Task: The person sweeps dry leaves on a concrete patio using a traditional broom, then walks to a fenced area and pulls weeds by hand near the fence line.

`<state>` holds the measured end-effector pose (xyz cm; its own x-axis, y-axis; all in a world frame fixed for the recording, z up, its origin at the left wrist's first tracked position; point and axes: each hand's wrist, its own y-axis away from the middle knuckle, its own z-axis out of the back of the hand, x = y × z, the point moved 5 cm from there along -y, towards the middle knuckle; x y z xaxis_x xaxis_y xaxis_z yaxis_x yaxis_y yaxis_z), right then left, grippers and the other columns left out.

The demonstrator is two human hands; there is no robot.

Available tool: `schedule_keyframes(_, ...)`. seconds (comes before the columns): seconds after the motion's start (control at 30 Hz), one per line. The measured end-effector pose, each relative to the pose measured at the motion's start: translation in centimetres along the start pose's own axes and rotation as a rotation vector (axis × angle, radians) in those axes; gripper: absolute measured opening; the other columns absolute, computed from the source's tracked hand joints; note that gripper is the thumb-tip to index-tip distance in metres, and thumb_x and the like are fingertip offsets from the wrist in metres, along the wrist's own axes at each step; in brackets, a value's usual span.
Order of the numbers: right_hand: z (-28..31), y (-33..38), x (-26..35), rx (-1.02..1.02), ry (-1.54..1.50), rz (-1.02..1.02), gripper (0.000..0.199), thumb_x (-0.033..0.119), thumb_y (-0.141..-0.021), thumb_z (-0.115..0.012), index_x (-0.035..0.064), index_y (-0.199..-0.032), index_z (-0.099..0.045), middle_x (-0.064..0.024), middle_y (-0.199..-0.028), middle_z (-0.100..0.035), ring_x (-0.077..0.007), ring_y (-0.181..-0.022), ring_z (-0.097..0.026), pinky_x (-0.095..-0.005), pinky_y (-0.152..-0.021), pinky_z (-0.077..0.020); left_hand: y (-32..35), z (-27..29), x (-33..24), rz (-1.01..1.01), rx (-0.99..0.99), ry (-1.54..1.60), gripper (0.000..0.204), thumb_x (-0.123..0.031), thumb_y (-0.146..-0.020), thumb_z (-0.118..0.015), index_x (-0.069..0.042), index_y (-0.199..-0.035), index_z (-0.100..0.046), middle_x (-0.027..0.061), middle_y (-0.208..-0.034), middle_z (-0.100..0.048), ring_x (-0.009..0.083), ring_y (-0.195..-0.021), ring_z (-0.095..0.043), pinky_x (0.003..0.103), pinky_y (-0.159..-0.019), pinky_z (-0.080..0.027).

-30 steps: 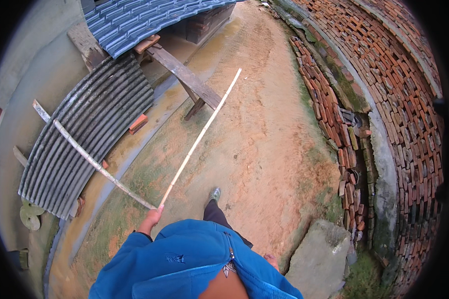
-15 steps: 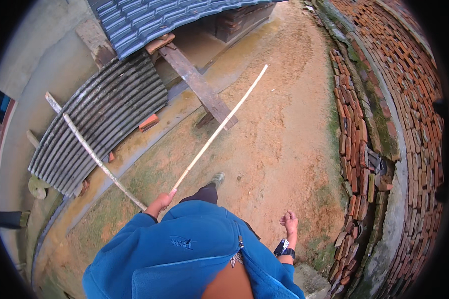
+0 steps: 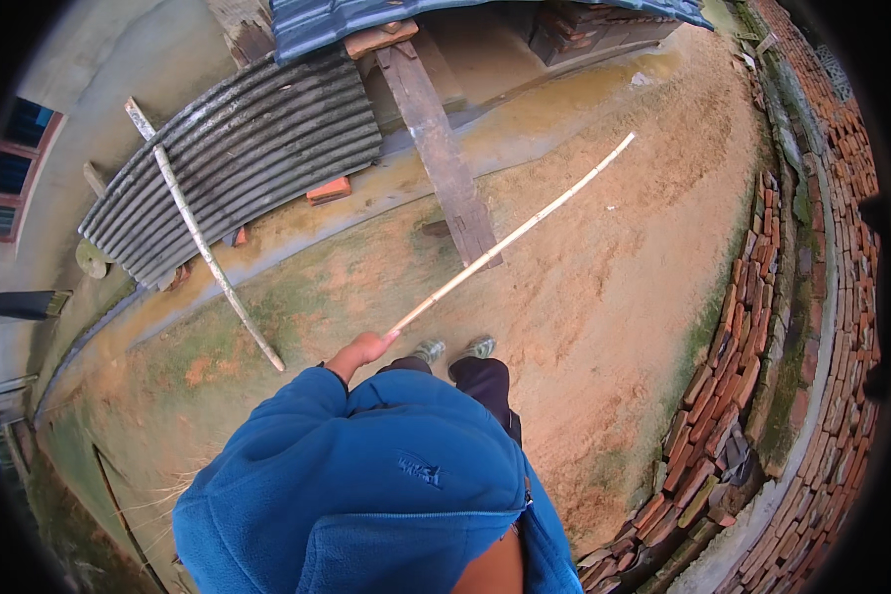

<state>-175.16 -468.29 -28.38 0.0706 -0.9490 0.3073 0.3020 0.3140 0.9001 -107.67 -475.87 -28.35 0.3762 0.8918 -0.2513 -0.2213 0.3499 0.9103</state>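
Note:
My left hand point(image 3: 362, 352) is closed round the lower end of a long, pale bamboo pole point(image 3: 554, 206). The pole slants away from me to the far right, its tip above the bare dirt. In the picture its middle crosses the near end of a weathered wooden plank point(image 3: 444, 163). My right hand is out of sight, and so is its forearm. Left of the held pole, a whitish wooden pole point(image 3: 200, 246) lies across a grey corrugated sheet point(image 3: 257, 148), its near end reaching over the ground.
Bricks point(image 3: 329, 190) lie by the corrugated sheet's edge. A blue tiled roof point(image 3: 386, 14) juts in at the top, beside a plastered wall with a barred window point(image 3: 12, 168). Long brick stacks point(image 3: 728, 366) run down the right side. Both my shoes stand on the dirt ground point(image 3: 604, 297).
My view has turned to the right, so the sheet and roof show farther right. A second shoe has come into view. My right hand has left the picture; my left keeps its hold on the bamboo pole.

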Motion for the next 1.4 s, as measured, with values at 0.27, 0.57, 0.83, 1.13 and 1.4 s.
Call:
schedule_keyframes(0.27, 2.1, -7.2, 18.7, 0.102, 0.111, 0.147, 0.032, 0.021, -0.092, -0.050, 0.0060, -0.120, -0.048, -0.0121, -0.077, -0.062, -0.0189, -0.056, -0.060, -0.0309, -0.047, -0.0491, -4.3, -1.4, -12.9, 0.061, 0.009, -0.012, 0.091, -0.076, -0.078, -0.032, 0.009, -0.086, -0.064, 0.0259, -0.076, -0.063, 0.0375, -0.068, -0.063, 0.042, -0.064, -0.049)
schedule_keyframes(0.57, -0.2, -12.3, 48.4, 0.064, 0.168, 0.452, 0.037, 0.019, -0.092, -0.050, 0.0063, -0.126, -0.046, -0.0089, -0.077, -0.062, -0.0174, -0.059, -0.061, -0.0299, -0.053, -0.0527, -9.9, -2.3, -23.0, -0.001, -0.026, -0.090, 0.095, -0.079, -0.077, -0.027, 0.008, -0.086, -0.066, 0.0255, -0.076, -0.063, 0.0365, -0.073, -0.064, 0.040, -0.067, -0.051)
schedule_keyframes(0.83, -3.8, -18.8, 66.4, 0.108, 0.057, 0.433, 0.039, 0.020, -0.092, -0.050, 0.0053, -0.128, -0.045, -0.0079, -0.077, -0.062, -0.0180, -0.063, -0.061, -0.0318, -0.058, -0.0527, -20.2, 1.7, -35.0, 0.088, -0.019, -0.055, 0.089, -0.074, -0.080, -0.029, 0.006, -0.097, -0.064, 0.0276, -0.098, -0.062, 0.0377, -0.093, -0.062, 0.041, -0.078, -0.049)
schedule_keyframes(1.13, -9.2, -27.2, 78.0, 0.064, 0.134, 0.224, 0.038, 0.018, -0.090, -0.052, 0.0054, -0.125, -0.046, -0.0095, -0.075, -0.064, -0.0196, -0.058, -0.063, -0.0324, -0.053, -0.0528, -27.4, 15.0, -54.1, 0.071, -0.061, -0.176, 0.084, -0.069, -0.084, -0.028, 0.006, -0.103, -0.062, 0.0289, -0.110, -0.058, 0.0392, -0.107, -0.054, 0.043, -0.088, -0.044)
schedule_keyframes(1.4, -11.5, -30.7, 83.3, 0.081, 0.097, 0.023, 0.024, 0.018, -0.090, -0.053, 0.0075, -0.111, -0.056, -0.0114, -0.077, -0.064, -0.0200, -0.058, -0.063, -0.0315, -0.050, -0.0524, -35.9, 22.8, -65.7, 0.194, 0.066, -0.146, 0.080, -0.065, -0.087, -0.025, 0.005, -0.104, -0.061, 0.0284, -0.112, -0.056, 0.0398, -0.110, -0.052, 0.043, -0.093, -0.039)
